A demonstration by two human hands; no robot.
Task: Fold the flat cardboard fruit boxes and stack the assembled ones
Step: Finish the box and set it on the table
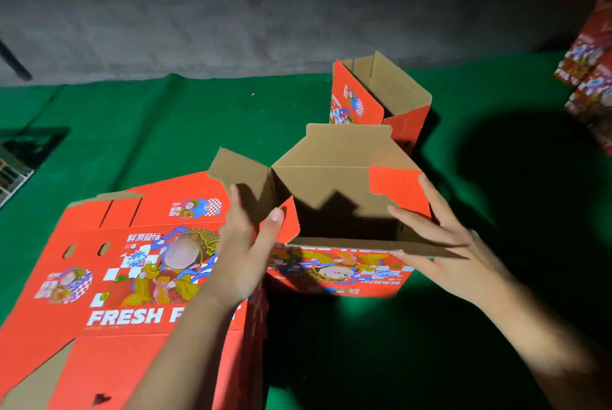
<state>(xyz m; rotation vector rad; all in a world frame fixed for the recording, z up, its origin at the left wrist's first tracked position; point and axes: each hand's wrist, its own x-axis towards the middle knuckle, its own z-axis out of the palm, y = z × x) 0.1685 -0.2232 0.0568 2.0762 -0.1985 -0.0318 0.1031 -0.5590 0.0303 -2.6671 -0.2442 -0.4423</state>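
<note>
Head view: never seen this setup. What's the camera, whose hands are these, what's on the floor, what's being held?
There is no robot here. A person wears one wide-angle camera on the head, looking forward and down, so the two bare hands are their own.

The left hand and right hand steady a half-folded red fruit box from either side, with its top flaps up and the brown inside showing. Neither hand has a closed grip: the fingers look mostly straight against the cardboard.

Left of it lies a stack of flat boxes printed FRESH. Behind it stands an assembled box. Everything rests on a green cloth, and more red boxes sit at the right edge.
</note>
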